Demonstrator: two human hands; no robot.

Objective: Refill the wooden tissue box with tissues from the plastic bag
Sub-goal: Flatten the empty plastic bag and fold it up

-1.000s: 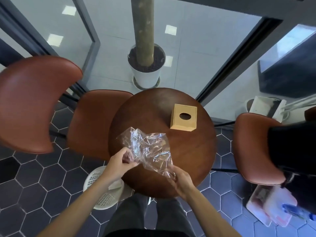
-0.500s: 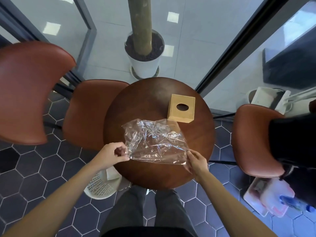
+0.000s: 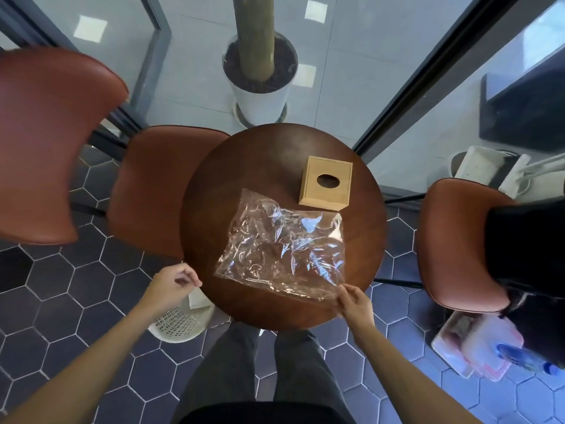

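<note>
A clear, crinkled plastic bag (image 3: pixel 284 249) lies spread flat on the round dark wooden table (image 3: pixel 263 154). It looks empty; I see no tissues in it. My right hand (image 3: pixel 354 301) pinches the bag's near right corner at the table's front edge. My left hand (image 3: pixel 174 283) hovers off the table's left edge, fingers curled with the tips pinched together, holding nothing and apart from the bag. The wooden tissue box (image 3: pixel 325 182), light wood with an oval hole on top, stands upright just beyond the bag on the right.
Brown leather chairs stand at the left (image 3: pixel 46 142), back left (image 3: pixel 159 185) and right (image 3: pixel 452 246). A white perforated basket (image 3: pixel 180 322) sits on the floor under my left hand. A white plant pot (image 3: pixel 260 96) stands behind the table. A plastic container (image 3: pixel 477 347) lies at lower right.
The bag went from bunched up between both hands to spread flat on the table. My left hand let go of it and drew back to the left; my right hand kept its corner.
</note>
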